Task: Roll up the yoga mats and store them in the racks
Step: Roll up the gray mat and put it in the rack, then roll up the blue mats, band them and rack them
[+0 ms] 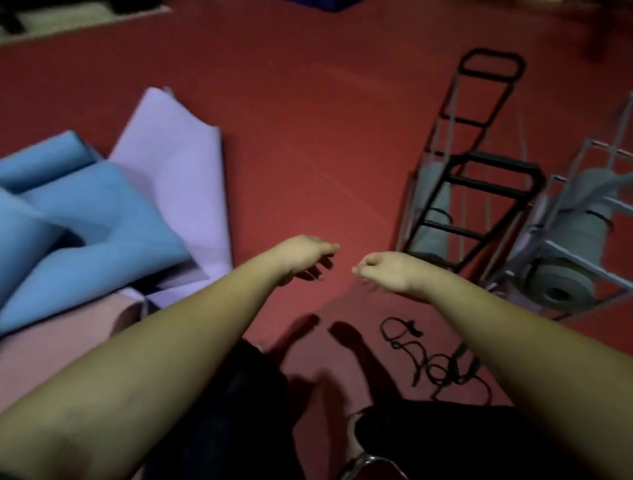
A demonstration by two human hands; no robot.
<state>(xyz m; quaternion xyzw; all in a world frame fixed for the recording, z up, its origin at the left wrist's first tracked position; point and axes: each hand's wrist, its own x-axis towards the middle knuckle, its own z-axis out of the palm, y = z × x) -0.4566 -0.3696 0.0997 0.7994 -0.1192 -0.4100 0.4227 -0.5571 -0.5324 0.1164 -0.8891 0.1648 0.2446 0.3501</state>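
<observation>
Loose yoga mats lie heaped on the left: a blue mat (89, 219), a lilac mat (178, 164) under it and a pink mat (58, 342) nearest me. On the right stand two wire racks: a black-framed rack (472, 202) and a grey rack (582, 246), which holds a rolled grey mat (561, 284). Another grey roll (435, 219) stands behind the black-framed rack. My left hand (305, 257) and right hand (387, 270) hang over the bare red floor between the heap and the racks. Both have fingers curled downward and hold nothing.
Black cords (431, 359) lie tangled on the red floor (308, 137) in front of the racks. My dark-clothed legs fill the bottom middle. A raised ledge (78, 24) runs along the far left, and a dark blue object (346, 4) sits at the top edge.
</observation>
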